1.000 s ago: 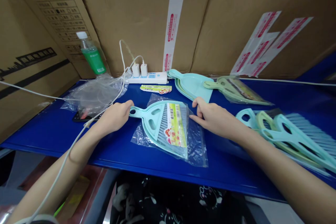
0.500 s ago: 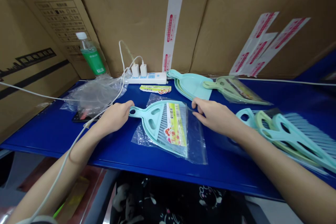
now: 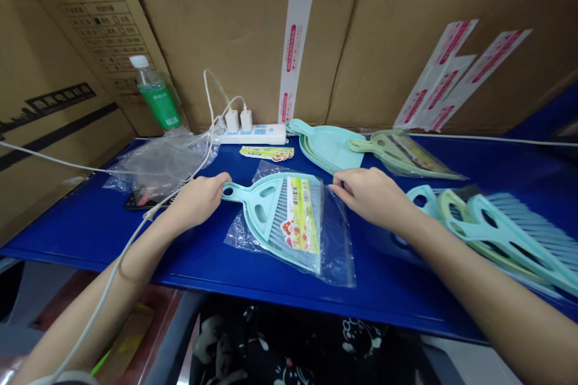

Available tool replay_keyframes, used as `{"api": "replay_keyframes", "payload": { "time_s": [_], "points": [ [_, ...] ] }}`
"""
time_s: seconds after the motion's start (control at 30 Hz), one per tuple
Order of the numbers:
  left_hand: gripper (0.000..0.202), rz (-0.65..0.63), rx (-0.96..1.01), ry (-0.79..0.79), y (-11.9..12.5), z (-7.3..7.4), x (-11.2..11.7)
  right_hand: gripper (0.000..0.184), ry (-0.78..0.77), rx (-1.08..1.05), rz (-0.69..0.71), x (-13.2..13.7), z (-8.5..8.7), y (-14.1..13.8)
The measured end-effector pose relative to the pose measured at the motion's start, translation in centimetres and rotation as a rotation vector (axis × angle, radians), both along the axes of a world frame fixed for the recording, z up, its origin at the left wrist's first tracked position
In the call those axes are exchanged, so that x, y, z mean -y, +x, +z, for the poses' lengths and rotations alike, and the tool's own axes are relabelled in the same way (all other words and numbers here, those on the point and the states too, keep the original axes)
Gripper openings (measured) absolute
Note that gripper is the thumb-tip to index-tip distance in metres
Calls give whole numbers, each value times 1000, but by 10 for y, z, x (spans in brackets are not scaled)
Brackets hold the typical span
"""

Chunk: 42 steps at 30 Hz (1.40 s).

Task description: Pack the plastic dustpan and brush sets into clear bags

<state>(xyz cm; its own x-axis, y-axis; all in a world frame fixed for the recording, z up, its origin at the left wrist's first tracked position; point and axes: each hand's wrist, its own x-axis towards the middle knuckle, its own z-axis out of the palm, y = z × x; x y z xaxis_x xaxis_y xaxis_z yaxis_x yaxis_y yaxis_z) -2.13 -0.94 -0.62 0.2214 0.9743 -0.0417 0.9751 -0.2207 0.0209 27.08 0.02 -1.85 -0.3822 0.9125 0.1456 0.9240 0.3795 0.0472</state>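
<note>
A light-blue dustpan and brush set (image 3: pixel 266 198) lies in the middle of the blue table, its handle pointing left. Over the bristles is a yellow-green printed card (image 3: pixel 301 213). A clear plastic bag (image 3: pixel 336 246) surrounds the pan end and sticks out past it on the right. My left hand (image 3: pixel 198 201) is closed, its fingertips pinching the tip of the set's handle. My right hand (image 3: pixel 368 192) is closed too, thumb and forefinger pinching the bag's upper right edge.
Dustpans (image 3: pixel 336 147) and a bagged green set (image 3: pixel 406 153) lie at the back. Several brushes (image 3: pixel 506 228) are piled at right. Behind stand a power strip (image 3: pixel 257 134), a spare card (image 3: pixel 266 153) and a green bottle (image 3: pixel 158 99). Crumpled plastic bags (image 3: pixel 162 162) partly cover a phone (image 3: pixel 139 200). A white cable crosses my left forearm.
My right fingers have closed on the bag's edge, where they were slightly apart before. The bag's right side has shifted a little. My left hand keeps its place on the handle.
</note>
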Motion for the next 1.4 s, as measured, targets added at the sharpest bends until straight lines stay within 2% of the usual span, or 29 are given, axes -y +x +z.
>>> {"api": "replay_keyframes", "payload": {
  "time_s": [0.17, 0.3, 0.43, 0.5, 0.6, 0.73, 0.83, 0.93, 1.03, 1.13, 1.23, 1.4],
  "points": [
    [29, 12, -27, 1, 1, 0, 1, 29, 24, 85, -15, -2, -3, 11],
    [29, 6, -30, 86, 0, -4, 0, 16, 57, 10, 44, -3, -6, 12],
    [28, -11, -19, 230, -1, -8, -1, 12, 57, -1, 49, -4, -6, 6],
    [28, -61, 4, 306, -1, -10, 0, 16, 66, 30, 42, -4, -6, 4],
    [29, -234, 86, 372, -1, -12, 2, 23, 80, 90, 26, -3, -5, 2],
    [29, -448, 146, 341, 0, -14, 4, 26, 76, 139, 25, -1, -3, 2],
    [29, -577, 186, 294, 1, -13, 6, 24, 58, 54, 93, -2, -4, 4],
    [30, -678, 254, 251, 3, -10, 9, 23, 24, -61, 183, -4, -7, 4],
    [32, -751, 324, 189, 4, -7, 12, 22, 4, -104, 216, -7, -11, 4],
    [33, -786, 367, 141, 4, -7, 12, 20, 15, -78, 199, -7, -10, 4],
    [31, -768, 384, 141, 3, -7, 11, 22, 23, -41, 189, -5, -5, 4],
    [28, -728, 398, 156, 3, -7, 10, 18, -63, 31, 140, 3, 2, 3]
  ]
}}
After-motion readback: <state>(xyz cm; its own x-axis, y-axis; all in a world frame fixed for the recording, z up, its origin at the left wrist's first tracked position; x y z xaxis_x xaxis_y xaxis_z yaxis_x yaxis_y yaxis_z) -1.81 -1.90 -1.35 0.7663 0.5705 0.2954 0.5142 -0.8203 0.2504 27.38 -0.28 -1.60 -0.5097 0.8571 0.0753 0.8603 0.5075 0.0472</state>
